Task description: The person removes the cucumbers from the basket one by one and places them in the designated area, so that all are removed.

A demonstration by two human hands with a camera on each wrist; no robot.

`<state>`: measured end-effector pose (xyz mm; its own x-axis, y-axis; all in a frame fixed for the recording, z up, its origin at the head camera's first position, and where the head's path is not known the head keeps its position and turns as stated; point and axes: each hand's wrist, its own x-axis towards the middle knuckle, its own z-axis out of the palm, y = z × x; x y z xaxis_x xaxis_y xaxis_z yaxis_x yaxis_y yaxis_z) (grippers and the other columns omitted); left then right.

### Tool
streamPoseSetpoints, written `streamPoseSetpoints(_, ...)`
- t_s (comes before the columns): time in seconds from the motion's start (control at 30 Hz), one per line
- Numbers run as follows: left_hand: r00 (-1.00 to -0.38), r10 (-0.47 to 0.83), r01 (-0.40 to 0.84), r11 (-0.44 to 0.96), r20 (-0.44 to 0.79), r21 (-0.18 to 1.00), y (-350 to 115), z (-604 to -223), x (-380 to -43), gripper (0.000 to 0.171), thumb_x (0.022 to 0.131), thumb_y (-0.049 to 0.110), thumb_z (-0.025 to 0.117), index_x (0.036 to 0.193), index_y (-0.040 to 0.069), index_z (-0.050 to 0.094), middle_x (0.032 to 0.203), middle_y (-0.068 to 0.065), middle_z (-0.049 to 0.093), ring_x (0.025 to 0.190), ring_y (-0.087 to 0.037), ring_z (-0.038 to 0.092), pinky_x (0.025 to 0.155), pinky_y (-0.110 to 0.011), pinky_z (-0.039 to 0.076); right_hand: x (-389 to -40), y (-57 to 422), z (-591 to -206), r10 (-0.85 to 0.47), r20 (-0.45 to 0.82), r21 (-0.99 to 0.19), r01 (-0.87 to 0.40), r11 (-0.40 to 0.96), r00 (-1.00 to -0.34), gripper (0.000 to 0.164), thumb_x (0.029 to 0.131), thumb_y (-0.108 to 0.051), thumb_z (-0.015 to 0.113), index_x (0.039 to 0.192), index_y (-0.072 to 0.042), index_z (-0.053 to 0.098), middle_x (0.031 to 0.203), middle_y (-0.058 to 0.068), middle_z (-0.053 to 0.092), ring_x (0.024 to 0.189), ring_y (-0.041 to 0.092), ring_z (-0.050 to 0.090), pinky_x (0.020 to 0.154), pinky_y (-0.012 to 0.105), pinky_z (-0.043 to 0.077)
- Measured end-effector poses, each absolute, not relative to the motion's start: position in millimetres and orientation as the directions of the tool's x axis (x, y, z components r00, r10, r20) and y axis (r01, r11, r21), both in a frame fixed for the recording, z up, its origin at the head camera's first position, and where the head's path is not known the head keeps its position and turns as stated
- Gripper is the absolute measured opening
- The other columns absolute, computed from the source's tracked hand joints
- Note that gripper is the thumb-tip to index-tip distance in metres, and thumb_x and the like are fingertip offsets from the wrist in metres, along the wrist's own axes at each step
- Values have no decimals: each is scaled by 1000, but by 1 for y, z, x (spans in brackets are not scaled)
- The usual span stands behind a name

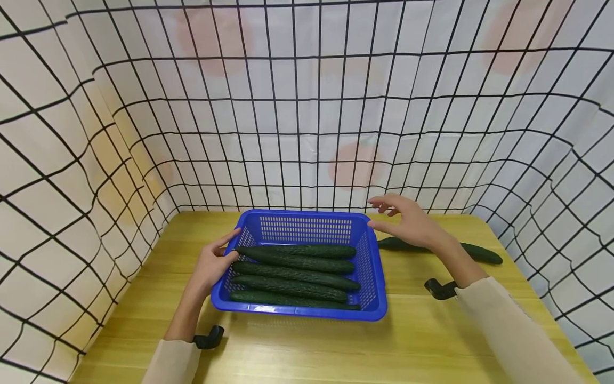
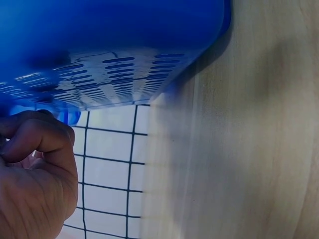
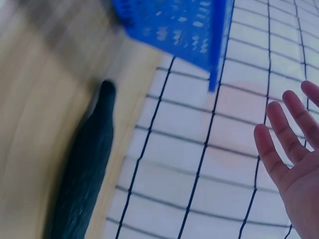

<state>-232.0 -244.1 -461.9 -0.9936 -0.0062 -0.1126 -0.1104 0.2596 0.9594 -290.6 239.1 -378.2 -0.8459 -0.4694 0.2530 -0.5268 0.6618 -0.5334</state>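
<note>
A blue plastic basket [image 1: 299, 313] stands on the wooden table with several dark green cucumbers [image 1: 297, 274] lying side by side in it. My left hand [image 1: 214, 265] grips the basket's left rim, thumb and fingers curled at its edge; the left wrist view has these curled fingers [image 2: 42, 139] beside the slotted basket wall [image 2: 119, 74]. Over by the right rim, my right hand [image 1: 408, 221] is raised with nothing in it, its fingers spread in the right wrist view [image 3: 294, 144]. Beneath it, one more cucumber [image 1: 481, 253] lies on the table, partly hidden by the wrist.
Black wire mesh [image 1: 307, 133] backed by white patterned sheeting encloses the table [image 1: 307, 352] at the back and both sides. Each wrist wears a small black mount, one at the left [image 1: 209, 337] and another at the right [image 1: 440, 289].
</note>
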Motion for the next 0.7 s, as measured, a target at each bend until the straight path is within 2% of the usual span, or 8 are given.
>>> streamPoseSetpoints(0.3, -996, -6, -88, 254, -90, 963, -241, -464, -231, 66, 92, 12, 65, 153, 34, 51, 96, -19, 64, 68, -24, 68, 62, -40, 63, -290, 196, -369, -537, 283, -591, -586, 555, -795, 57, 93, -36, 75, 145, -19, 58, 133, 7, 63, 118, 27, 59, 99, 50, 54)
streamPoseSetpoints(0.53, -995, -14, -99, 256, -99, 962, -243, -464, -230, 67, 93, 11, 64, 155, 33, 49, 96, -18, 65, 69, -24, 68, 62, -39, 63, -294, 158, -369, -590, 261, -590, -610, 529, -764, 60, 94, -43, 73, 146, -20, 57, 134, 5, 63, 119, 32, 61, 98, 50, 56)
streamPoseSetpoints(0.7, -993, -12, -115, 264, -116, 958, -241, -455, -227, 68, 93, 9, 63, 156, 28, 48, 92, -17, 63, 67, -24, 68, 61, -39, 63, -299, 137, -370, -608, 238, -599, -607, 522, -757, 60, 94, -47, 71, 147, -22, 55, 135, 3, 62, 119, 30, 61, 98, 48, 55)
